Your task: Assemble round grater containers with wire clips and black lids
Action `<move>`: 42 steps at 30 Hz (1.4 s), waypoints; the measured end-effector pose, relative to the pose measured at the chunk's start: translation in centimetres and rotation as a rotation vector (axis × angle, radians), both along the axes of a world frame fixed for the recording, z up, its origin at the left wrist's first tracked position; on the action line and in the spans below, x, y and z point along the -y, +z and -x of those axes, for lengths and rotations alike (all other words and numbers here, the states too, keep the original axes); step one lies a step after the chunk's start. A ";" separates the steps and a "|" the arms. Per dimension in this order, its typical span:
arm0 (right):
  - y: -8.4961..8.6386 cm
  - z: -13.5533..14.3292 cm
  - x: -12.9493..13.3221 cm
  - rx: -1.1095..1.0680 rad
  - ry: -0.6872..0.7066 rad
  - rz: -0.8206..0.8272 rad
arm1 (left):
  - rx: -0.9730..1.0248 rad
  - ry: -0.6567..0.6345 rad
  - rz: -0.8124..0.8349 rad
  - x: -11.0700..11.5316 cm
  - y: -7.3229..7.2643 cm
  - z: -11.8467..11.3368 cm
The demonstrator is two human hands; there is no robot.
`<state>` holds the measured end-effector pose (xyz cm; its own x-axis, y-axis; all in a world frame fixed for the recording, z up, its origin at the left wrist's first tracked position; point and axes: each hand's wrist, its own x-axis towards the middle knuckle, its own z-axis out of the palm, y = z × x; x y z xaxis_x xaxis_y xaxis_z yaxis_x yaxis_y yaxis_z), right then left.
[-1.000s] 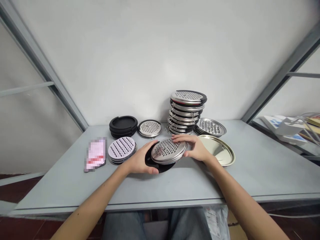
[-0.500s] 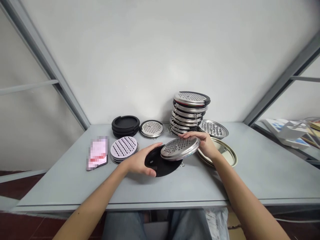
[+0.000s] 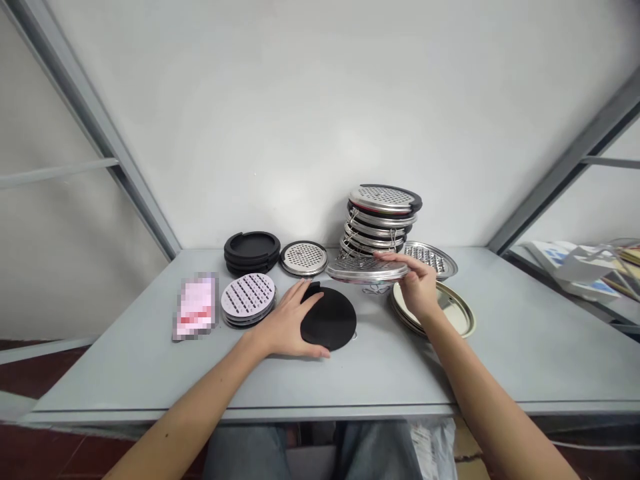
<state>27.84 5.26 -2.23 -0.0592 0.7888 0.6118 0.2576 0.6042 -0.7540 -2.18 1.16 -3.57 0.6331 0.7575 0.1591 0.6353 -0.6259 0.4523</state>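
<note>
My right hand [image 3: 413,283] grips the right side of a round metal grater disc [image 3: 367,268], raised above the table and seen nearly edge-on. Below and left of it, a black round piece [image 3: 329,320] lies on the table. My left hand [image 3: 295,327] is at its left edge, thumb and fingers spread around the rim. Left of that hand is a stack topped by a pale grater disc [image 3: 248,295]. A tall stack of metal and black discs [image 3: 384,197] stands behind my right hand.
Black rings [image 3: 251,245] are stacked at the back left, beside a perforated disc [image 3: 304,258]. Shiny round lids [image 3: 457,310] and a coarse grater disc [image 3: 435,260] lie at the right. A blurred pink item [image 3: 196,307] is at the far left of the grey table [image 3: 530,333].
The metal grater disc has risen away from the black piece, up and to the right, in my right hand. The black piece now lies flat on the table, with my left hand at its edge.
</note>
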 end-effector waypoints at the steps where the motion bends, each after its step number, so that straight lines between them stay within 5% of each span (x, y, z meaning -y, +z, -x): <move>1: 0.0 0.3 0.1 -0.023 -0.019 -0.027 | 0.008 -0.026 -0.033 0.0 0.1 0.0; 7: -0.1 1.4 0.4 -0.059 -0.034 -0.008 | -0.009 -0.219 -0.111 0.0 1.2 0.3; 15: -0.9 1.3 0.1 0.006 -0.104 0.024 | 0.135 -0.195 -0.072 1.2 2.5 0.3; 21: -1.1 1.2 0.0 0.124 -0.116 0.105 | 0.267 -0.137 0.052 4.3 3.8 2.9; 27: -1.1 1.3 0.2 0.374 0.010 -0.009 | 0.343 -0.209 0.063 6.4 7.0 6.3; 34: 0.0 2.2 1.3 0.602 0.255 0.037 | 0.518 -0.226 0.072 3.8 9.6 5.6; 38: 0.3 2.0 1.2 0.475 0.385 0.184 | 0.389 -0.211 0.081 1.8 9.3 3.5; 42: 0.5 2.1 0.7 0.035 0.367 0.419 | 0.292 -0.279 0.162 1.0 8.9 2.6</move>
